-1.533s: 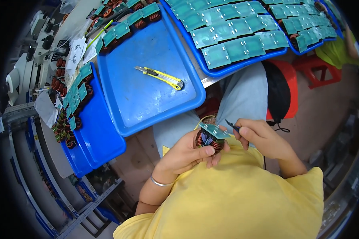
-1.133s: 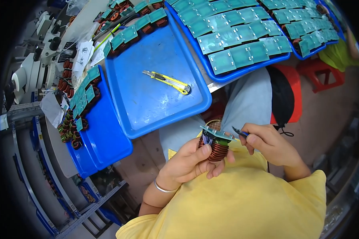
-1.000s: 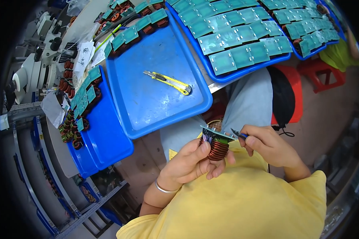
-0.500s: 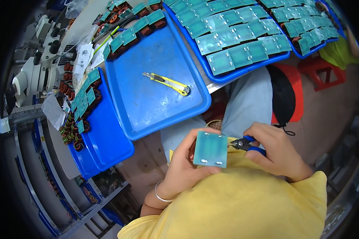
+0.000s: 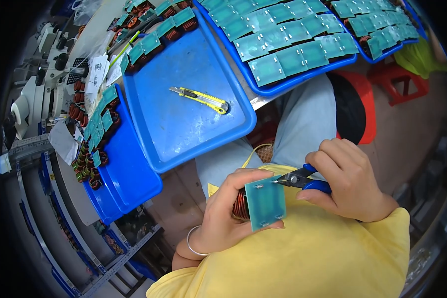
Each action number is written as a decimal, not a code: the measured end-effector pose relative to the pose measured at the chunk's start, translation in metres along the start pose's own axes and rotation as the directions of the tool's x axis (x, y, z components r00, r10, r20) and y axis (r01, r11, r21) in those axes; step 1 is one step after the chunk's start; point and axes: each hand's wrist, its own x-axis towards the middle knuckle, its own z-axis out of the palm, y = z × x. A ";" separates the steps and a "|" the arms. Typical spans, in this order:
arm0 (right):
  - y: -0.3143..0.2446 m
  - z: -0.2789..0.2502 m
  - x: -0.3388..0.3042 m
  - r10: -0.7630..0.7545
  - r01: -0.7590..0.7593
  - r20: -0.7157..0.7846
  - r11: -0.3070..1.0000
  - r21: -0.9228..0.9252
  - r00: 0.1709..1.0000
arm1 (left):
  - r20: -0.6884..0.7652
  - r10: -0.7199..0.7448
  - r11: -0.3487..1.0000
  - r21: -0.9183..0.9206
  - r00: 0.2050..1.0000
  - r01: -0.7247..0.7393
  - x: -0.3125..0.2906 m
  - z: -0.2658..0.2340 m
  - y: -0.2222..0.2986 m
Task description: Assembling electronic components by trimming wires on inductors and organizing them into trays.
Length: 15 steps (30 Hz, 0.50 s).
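In my left hand (image 5: 222, 211) is a copper-wound coil (image 5: 241, 204) fixed to a square green circuit board (image 5: 266, 202), held in front of my yellow shirt. The board's soldered face is tilted toward the right, with small shiny solder spots near its corners. My right hand (image 5: 345, 181) grips blue-handled side cutters (image 5: 308, 180). Their dark jaws reach the board's upper edge, at one of the solder spots; whether they close on a pin is too small to tell.
A blue tray (image 5: 203, 141) ahead holds a yellow utility knife (image 5: 199, 99). Green-board coils fill blue trays at the far right (image 5: 283, 89) and line the left table. A lower blue tray (image 5: 134, 174) stands left, a red stool (image 5: 397, 87) right. Another person's green clothing (image 5: 419, 62) shows.
The board has turned and tilted, so the coil behind it shows more. The side cutters have moved left and up onto the board's upper edge. The view has shifted slightly.
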 end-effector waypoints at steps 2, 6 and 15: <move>0.001 -0.001 0.000 -0.007 0.007 -0.003 1.000 -0.015 1.000 | 0.006 -0.007 1.000 -0.003 1.000 0.007 0.000 0.001 0.002; 0.003 -0.003 0.000 -0.023 0.024 0.021 0.999 -0.036 1.000 | 0.042 0.059 0.996 0.070 0.997 -0.062 0.004 0.001 0.000; 0.030 0.035 -0.008 0.120 -0.150 0.157 0.968 0.201 0.980 | 0.020 -0.264 0.964 0.047 0.964 0.263 0.018 0.006 -0.015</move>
